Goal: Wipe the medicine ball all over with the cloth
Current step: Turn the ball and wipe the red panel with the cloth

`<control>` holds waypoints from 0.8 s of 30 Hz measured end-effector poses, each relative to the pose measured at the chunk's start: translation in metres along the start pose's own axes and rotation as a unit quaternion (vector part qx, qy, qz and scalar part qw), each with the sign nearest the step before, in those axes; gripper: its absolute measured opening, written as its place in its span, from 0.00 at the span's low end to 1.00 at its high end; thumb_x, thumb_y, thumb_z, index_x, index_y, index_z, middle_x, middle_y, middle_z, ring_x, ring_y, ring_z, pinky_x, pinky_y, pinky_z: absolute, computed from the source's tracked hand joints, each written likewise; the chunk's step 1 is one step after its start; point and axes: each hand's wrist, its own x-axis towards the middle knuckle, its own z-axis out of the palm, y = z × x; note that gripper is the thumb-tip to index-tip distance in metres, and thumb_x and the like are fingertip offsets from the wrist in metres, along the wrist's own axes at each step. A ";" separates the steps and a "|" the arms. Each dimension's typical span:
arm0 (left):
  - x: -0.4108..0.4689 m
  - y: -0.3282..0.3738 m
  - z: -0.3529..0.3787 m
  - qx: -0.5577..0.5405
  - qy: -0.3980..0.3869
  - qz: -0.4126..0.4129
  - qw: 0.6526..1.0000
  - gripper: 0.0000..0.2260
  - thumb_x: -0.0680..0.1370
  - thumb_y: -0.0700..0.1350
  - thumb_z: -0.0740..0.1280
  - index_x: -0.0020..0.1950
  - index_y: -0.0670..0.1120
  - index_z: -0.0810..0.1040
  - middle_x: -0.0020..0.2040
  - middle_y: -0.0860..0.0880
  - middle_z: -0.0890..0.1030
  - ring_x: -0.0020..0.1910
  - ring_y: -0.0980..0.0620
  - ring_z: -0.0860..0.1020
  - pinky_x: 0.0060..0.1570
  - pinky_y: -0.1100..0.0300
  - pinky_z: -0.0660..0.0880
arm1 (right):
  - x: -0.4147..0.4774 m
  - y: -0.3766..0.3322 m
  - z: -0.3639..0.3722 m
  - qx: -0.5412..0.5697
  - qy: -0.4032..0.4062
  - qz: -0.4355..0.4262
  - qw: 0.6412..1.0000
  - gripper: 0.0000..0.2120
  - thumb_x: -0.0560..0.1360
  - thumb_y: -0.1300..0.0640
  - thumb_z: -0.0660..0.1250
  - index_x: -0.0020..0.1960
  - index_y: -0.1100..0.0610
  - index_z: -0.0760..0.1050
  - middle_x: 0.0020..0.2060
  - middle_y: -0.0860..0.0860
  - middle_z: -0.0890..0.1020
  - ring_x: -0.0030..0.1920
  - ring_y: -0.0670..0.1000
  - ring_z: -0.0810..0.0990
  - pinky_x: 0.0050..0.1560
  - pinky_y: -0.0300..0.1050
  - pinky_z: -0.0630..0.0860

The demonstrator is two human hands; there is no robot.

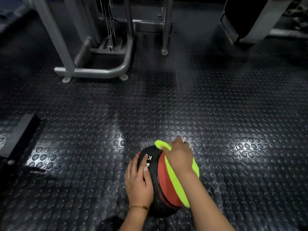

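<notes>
While flat left hand (138,182) touches black-red medicine ball (162,185), right hand (179,155) grips yellow cloth (175,182)

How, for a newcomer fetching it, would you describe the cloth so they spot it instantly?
On the studded black floor, in front of the grey machine frame, sits a black-and-red medicine ball. The cloth lies draped over it under the right hand, the only neon yellow-green thing there.

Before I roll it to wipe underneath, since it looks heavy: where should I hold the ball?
Probably hold the ball on its bare left side, coming from the left with the left hand spread flat. It is round with no handle, and the cloth and right hand cover its top and right.
</notes>
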 end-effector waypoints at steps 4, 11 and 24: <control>0.016 0.004 -0.001 0.001 -0.026 -0.027 0.999 0.28 0.74 0.59 0.41 0.68 0.58 0.69 0.71 0.54 0.67 0.71 0.50 0.63 0.68 0.45 0.62 | 0.007 -0.011 -0.001 -0.069 -0.012 -0.038 0.997 0.18 0.76 0.44 0.60 0.59 0.54 0.76 0.58 0.55 0.73 0.59 0.58 0.71 0.56 0.49 0.69; 0.012 0.001 -0.006 -0.007 -0.032 -0.019 0.999 0.28 0.73 0.60 0.41 0.68 0.59 0.68 0.72 0.54 0.66 0.72 0.51 0.60 0.71 0.47 0.59 | 0.028 0.008 -0.004 0.011 -0.075 0.033 0.997 0.20 0.75 0.45 0.62 0.62 0.56 0.73 0.61 0.55 0.74 0.63 0.58 0.71 0.59 0.49 0.69; 0.042 0.020 -0.003 0.104 -0.106 -0.073 0.986 0.21 0.80 0.51 0.46 0.71 0.57 0.64 0.73 0.53 0.65 0.72 0.50 0.60 0.70 0.46 0.60 | -0.030 0.035 0.021 0.117 0.100 -0.056 0.986 0.19 0.72 0.42 0.64 0.53 0.55 0.81 0.51 0.54 0.79 0.51 0.57 0.76 0.48 0.50 0.74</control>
